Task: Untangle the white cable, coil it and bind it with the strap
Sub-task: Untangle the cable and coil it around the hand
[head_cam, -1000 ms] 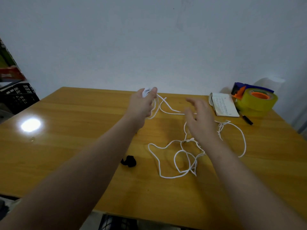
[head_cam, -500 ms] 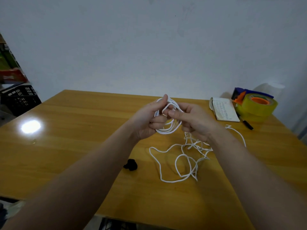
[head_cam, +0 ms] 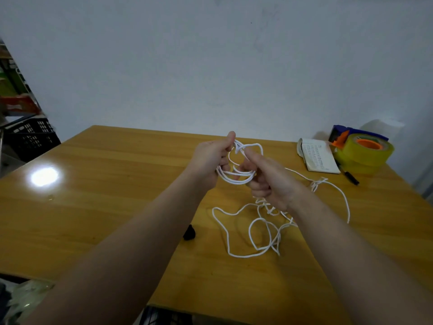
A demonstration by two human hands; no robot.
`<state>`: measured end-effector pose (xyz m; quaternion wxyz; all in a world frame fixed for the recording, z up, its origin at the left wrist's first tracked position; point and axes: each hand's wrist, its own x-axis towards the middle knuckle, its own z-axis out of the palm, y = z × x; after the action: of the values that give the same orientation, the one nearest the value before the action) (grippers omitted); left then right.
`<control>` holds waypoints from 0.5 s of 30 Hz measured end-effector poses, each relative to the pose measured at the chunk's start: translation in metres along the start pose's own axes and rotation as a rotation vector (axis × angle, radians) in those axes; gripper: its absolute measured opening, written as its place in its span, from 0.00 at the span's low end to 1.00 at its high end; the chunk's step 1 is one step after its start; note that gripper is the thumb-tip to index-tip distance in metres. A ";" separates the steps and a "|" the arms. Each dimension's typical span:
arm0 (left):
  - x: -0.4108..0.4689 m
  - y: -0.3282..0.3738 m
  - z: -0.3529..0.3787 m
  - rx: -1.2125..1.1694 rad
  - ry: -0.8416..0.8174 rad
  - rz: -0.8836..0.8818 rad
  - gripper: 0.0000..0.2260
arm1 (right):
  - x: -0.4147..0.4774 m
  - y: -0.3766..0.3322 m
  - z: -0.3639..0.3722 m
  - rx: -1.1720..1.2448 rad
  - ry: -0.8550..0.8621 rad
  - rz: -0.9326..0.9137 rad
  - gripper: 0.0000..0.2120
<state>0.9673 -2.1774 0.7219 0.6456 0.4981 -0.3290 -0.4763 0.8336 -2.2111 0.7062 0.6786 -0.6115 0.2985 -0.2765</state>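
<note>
Thin white cable [head_cam: 237, 180]: a few loops held above the bench [head_cam: 105, 195]. Left hand [head_cam: 209, 160] grips the loops, thumb on top; right hand [head_cam: 269, 184] is curled round the opposite side. The rest hangs to the bench, tangled and knotted. Black strap [head_cam: 189, 232] lies near the tangle.

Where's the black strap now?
Head view: the black strap lies free on the table, near centre, just left of the loose loops of the white cable.

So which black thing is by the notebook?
The black pen, lying beside the notebook near the yellow tape roll. The black strap lies apart, nearer the front, left of the loose white cable.
</note>
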 end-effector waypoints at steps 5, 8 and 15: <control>0.003 0.015 -0.014 -0.439 -0.120 -0.131 0.22 | -0.002 0.003 -0.025 0.012 0.315 -0.151 0.21; 0.000 0.018 -0.037 -0.301 -0.182 -0.184 0.23 | -0.009 0.002 -0.052 0.011 0.348 -0.201 0.18; -0.024 0.012 -0.025 -0.207 -0.362 -0.205 0.26 | 0.007 0.001 -0.048 -0.424 0.470 -0.378 0.08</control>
<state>0.9852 -2.1460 0.7278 0.5720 0.3663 -0.3366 -0.6522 0.8024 -2.2476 0.7009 0.3864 -0.7028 0.3787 -0.4618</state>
